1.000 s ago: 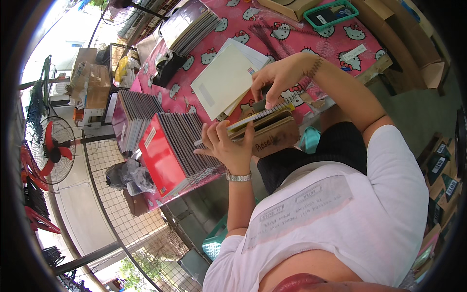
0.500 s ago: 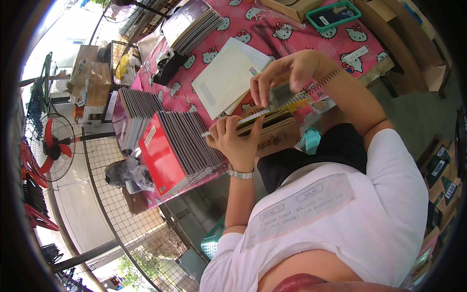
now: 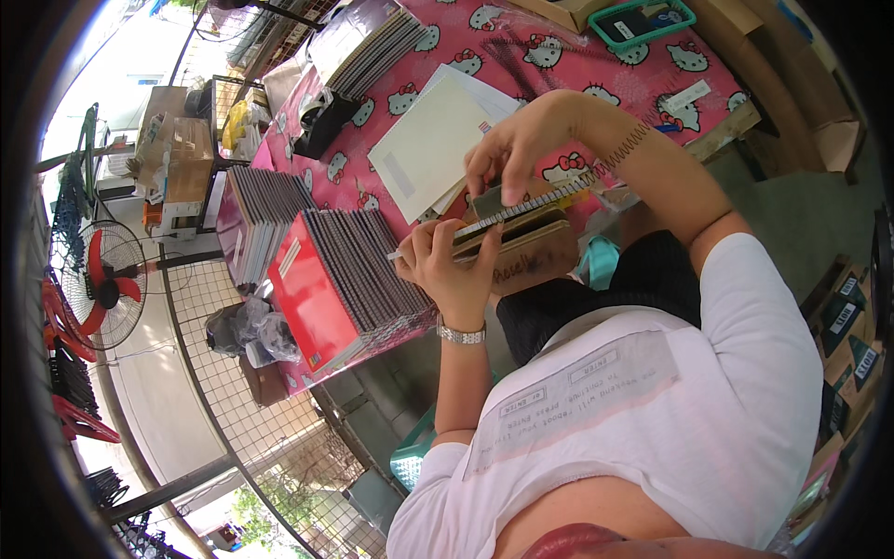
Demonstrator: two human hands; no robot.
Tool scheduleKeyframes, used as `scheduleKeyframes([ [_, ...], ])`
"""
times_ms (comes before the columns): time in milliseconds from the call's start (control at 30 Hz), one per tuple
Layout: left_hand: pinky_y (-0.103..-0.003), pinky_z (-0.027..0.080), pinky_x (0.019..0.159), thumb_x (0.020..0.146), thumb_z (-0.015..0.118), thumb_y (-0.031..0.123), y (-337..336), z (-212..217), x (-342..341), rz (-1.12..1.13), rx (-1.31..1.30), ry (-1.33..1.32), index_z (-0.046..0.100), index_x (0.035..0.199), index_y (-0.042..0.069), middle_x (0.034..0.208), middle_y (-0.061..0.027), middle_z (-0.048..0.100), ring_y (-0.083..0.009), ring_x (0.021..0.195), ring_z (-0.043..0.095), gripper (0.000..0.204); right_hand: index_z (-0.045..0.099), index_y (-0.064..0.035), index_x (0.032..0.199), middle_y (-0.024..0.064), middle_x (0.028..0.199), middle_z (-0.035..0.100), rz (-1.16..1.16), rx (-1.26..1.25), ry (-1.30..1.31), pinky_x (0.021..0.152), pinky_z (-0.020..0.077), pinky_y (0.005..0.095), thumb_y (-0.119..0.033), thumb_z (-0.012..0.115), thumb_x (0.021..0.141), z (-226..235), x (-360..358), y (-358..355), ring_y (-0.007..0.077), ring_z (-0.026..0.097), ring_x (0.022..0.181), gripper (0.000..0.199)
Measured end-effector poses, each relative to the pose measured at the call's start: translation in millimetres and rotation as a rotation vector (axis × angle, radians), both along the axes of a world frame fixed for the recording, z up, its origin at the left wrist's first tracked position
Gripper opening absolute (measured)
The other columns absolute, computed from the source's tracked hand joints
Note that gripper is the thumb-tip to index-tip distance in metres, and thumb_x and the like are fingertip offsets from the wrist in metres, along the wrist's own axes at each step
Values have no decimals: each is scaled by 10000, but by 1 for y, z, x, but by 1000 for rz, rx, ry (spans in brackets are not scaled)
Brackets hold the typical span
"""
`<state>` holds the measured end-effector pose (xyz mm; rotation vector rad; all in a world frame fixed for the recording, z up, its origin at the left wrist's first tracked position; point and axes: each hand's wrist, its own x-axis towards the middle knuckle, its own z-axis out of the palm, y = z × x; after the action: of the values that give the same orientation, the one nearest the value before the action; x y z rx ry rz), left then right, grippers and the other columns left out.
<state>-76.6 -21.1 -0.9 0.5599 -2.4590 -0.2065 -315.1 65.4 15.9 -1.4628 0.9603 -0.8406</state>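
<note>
My left hand (image 3: 447,270) grips the near left end of a thin notebook (image 3: 521,212), held edge-up over a brown wooden block (image 3: 535,261). At the notebook's top edge my right hand (image 3: 517,149) pinches a metal spiral wire (image 3: 626,149). The wire trails off to the right past my right forearm. A silver watch (image 3: 463,333) is on my left wrist. Both hands are over the front edge of a table with a pink cartoon-cat cloth (image 3: 577,56).
A stack of spiral notebooks with a red cover (image 3: 335,289) lies left of my left hand, another stack (image 3: 265,214) behind it. White sheets (image 3: 433,144), a green tray (image 3: 643,20), a red fan (image 3: 102,279) and cardboard boxes (image 3: 843,317) surround me.
My right hand has shifted slightly left along the notebook's top edge. The spiral wire now shows sticking out further to the right. My left hand has kept its grip.
</note>
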Motion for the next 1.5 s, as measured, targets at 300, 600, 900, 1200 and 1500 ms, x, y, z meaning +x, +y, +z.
scheduleKeyframes([
  [300,-432,317,876,610,845,337,0,0,1,-20,-1,-5,665,868,134,938,-31,588,-251,965,520,375,683,-40,1110,117,1160,536,55,18,3,924,415,329,-375,771,738,-4,2,-19,251,529,1099,508],
  [600,-416,357,846,628,852,297,3,6,3,-35,-20,-15,623,897,82,964,-60,604,-271,956,531,413,664,-13,1086,104,1087,556,230,-7,-243,889,425,363,-402,795,718,-7,9,-33,222,530,1055,550],
  [900,-436,313,888,606,846,325,-4,2,2,-32,67,14,622,922,100,980,-47,607,-261,979,524,448,622,36,1105,95,1087,597,114,9,-28,872,433,320,-384,798,729,1,7,-44,184,551,1015,591],
  [1200,-446,396,900,607,868,157,-37,-4,21,-20,98,61,601,1001,51,1042,-119,592,-321,1056,511,488,621,38,1109,76,1008,629,140,-5,-205,804,443,286,-258,753,793,5,2,-51,146,573,938,452],
  [1500,-266,447,611,641,835,21,-48,-15,35,-49,457,159,648,866,29,923,-59,552,-155,773,551,293,631,25,980,55,996,652,-242,-133,-239,798,464,278,-234,661,913,5,24,-18,109,581,857,269],
])
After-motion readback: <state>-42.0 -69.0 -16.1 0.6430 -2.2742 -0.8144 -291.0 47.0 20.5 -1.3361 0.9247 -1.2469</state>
